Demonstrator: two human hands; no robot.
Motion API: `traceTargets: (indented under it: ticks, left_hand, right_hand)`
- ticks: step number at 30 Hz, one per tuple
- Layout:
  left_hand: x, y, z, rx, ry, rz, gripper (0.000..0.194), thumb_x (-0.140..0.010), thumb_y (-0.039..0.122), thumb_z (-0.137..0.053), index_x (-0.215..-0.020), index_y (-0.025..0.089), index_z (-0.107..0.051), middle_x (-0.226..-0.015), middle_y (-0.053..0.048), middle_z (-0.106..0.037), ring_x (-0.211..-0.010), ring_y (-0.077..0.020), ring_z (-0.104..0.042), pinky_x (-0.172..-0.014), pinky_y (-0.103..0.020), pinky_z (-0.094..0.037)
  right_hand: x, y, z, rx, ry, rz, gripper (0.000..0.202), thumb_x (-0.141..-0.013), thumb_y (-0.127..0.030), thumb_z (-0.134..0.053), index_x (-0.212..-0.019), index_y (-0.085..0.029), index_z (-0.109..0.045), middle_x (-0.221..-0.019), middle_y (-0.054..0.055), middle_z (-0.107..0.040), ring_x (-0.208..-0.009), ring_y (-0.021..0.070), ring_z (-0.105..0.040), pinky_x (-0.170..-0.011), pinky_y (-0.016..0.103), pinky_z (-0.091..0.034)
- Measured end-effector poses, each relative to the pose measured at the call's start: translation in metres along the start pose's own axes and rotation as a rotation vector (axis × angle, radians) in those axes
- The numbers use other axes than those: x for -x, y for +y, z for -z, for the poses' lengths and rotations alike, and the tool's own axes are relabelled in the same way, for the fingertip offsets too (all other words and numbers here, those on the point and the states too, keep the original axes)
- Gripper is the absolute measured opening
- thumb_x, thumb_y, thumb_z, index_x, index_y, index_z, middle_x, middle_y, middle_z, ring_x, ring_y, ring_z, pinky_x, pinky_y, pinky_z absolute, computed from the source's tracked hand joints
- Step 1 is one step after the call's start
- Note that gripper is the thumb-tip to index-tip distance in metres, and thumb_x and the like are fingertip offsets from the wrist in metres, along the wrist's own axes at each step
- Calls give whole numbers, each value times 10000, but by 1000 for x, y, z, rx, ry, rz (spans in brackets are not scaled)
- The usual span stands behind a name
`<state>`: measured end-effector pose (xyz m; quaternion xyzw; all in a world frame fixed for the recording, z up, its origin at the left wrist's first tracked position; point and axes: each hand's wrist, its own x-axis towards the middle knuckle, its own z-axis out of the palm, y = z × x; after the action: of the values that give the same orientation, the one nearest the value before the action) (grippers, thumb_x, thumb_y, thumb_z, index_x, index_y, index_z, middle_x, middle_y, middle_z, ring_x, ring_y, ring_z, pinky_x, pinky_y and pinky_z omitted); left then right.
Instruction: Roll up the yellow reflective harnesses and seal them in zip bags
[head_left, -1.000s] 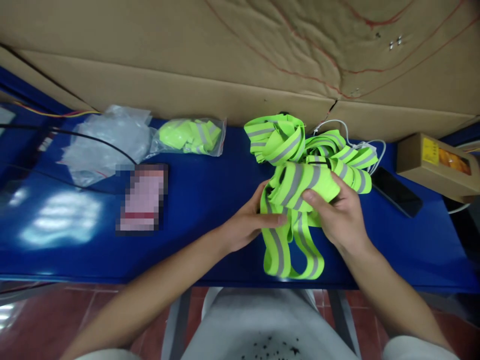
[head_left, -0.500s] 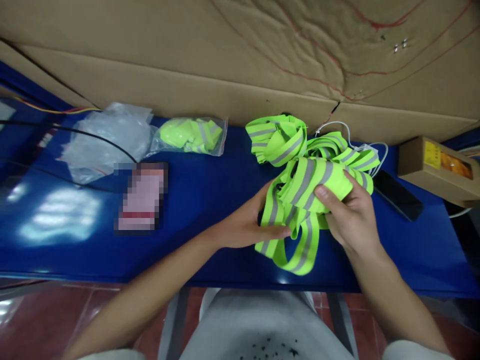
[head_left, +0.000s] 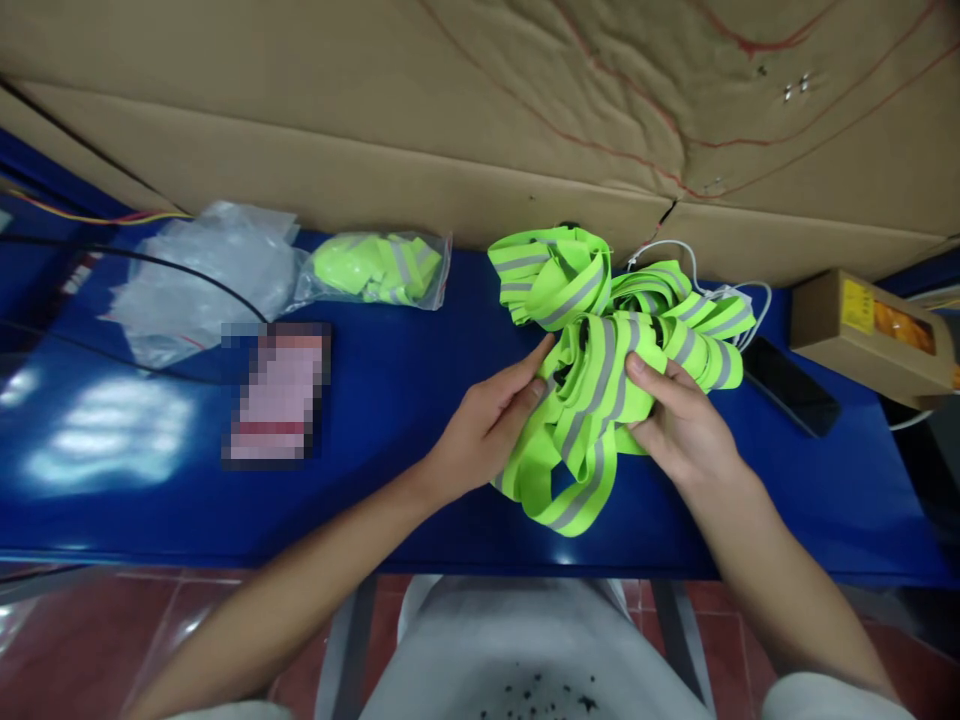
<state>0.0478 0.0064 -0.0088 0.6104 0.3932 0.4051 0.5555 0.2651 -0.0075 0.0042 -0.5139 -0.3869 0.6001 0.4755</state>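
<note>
A bundle of neon reflective straps (head_left: 600, 390) is held over a blue table (head_left: 420, 400), pinched at its left side by the left hand (head_left: 484, 425) and clasped by the right hand (head_left: 690, 430), which is partly hidden behind the folds.

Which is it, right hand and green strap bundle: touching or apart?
Touching: the head view shows the right hand, its fingers lying on the green strap bundle.
</note>
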Motion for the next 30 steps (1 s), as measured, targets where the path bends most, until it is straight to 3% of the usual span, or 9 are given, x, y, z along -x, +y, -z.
traceTargets:
  ticks: [4,10,16,19,22,24,26,28,30]
  left_hand:
    - [1,2,-4,-102,243,-42,190,-908,304,-723,-1069,221,-780,-1020,-42,-756,-952,-206,-688,-873,-295,-524]
    - [2,5,-1,-132,309,-26,83,-884,285,-745,-842,214,-743,-816,-13,-701,-746,-161,-604,-712,-283,-465]
    - [0,-2,-1,-90,89,108,81,-857,208,-654,-787,184,-686,-687,18,-634,-618,-127,-549,-582,-249,-403]
    - [1,-6,-1,-158,91,68,93,-802,109,-611,-756,187,-629,-668,38,-573,-612,-113,-501,-583,-237,-373]
    - [-2,-7,1,-66,114,-12,136,-787,137,-696,-786,197,-574,-817,5,-598,-745,-133,-545,-684,-242,-429]
    - [-6,-6,3,84,90,-79,279,-736,157,-795,-889,211,-568,-1012,-32,-621,-926,-168,-598,-809,-263,-476]
    - [-8,-5,4,252,-25,-58,522,-676,156,-865,-1094,247,-566,-1178,-52,-626,-1094,-214,-620,-901,-302,-504]
    - [-7,-5,4,390,-176,66,774,-635,166,-909,-1292,295,-520,-1262,-54,-643,-1182,-258,-632,-940,-347,-531]
    - [-4,-5,2,493,-267,235,823,-626,194,-934,-1338,310,-539,-1232,-37,-691,-1166,-282,-664,-937,-375,-554]
  right_hand:
    - [0,4,-6,-34,56,-10,439,-860,-490,-777,-1216,-244,-702,-1191,60,-775,-1122,302,-737,-930,436,-650]
    - [0,9,-8,-13,87,42,497,-858,-480,-786,-1291,-267,-666,-1171,57,-777,-1104,299,-743,-908,442,-657]
    - [2,14,-11,86,49,65,518,-867,-536,-765,-1303,-287,-639,-1189,53,-768,-1099,279,-746,-911,432,-656]
    - [3,14,-13,88,51,53,529,-830,-526,-806,-1269,-278,-645,-1156,54,-776,-1080,275,-750,-913,432,-655]
    - [3,10,-14,51,95,73,480,-801,-511,-836,-1176,-263,-666,-1131,54,-782,-1068,276,-751,-906,429,-654]
    - [4,7,-14,26,93,86,449,-803,-503,-836,-1142,-262,-668,-1113,50,-785,-1042,278,-758,-887,436,-657]
    - [6,5,-15,26,68,97,428,-819,-507,-820,-1139,-268,-667,-1108,48,-783,-1021,282,-761,-869,446,-659]
    - [10,6,-17,73,51,127,420,-834,-511,-804,-1156,-278,-666,-1104,47,-780,-1002,282,-761,-852,446,-659]
    - [15,6,-20,200,67,207,415,-846,-488,-799,-1186,-289,-669,-1116,42,-774,-995,276,-755,-846,433,-655]
